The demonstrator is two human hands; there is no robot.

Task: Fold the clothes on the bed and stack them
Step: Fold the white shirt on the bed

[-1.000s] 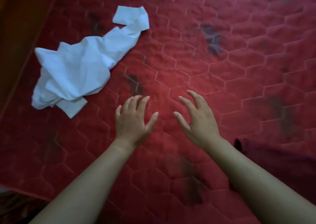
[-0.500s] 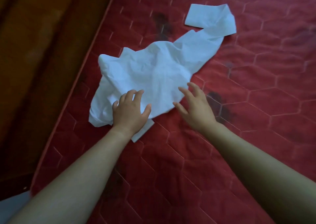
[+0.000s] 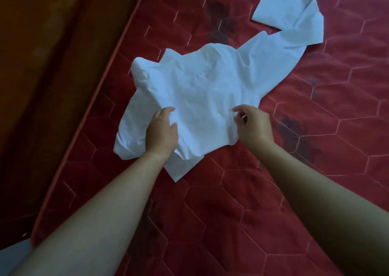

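A crumpled white garment (image 3: pixel 202 90) lies on the red quilted bed (image 3: pixel 273 191), with one long sleeve stretching to the upper right and folded back on itself. My left hand (image 3: pixel 162 132) rests on the garment's near left part, fingers curled into the cloth. My right hand (image 3: pixel 252 124) is at the garment's near right edge, its fingers bent and pinching at the fabric. Both forearms reach in from the bottom of the view.
The bed's left edge (image 3: pixel 117 50) runs diagonally from upper middle to lower left. Beyond it is a dark brown wooden surface (image 3: pixel 42 65). Dark stains mark the red cover near the sleeve and to the right of my right hand.
Both hands have moved forward onto the white garment and their fingers have curled into the cloth. The view has shifted left, bringing the garment to the centre.
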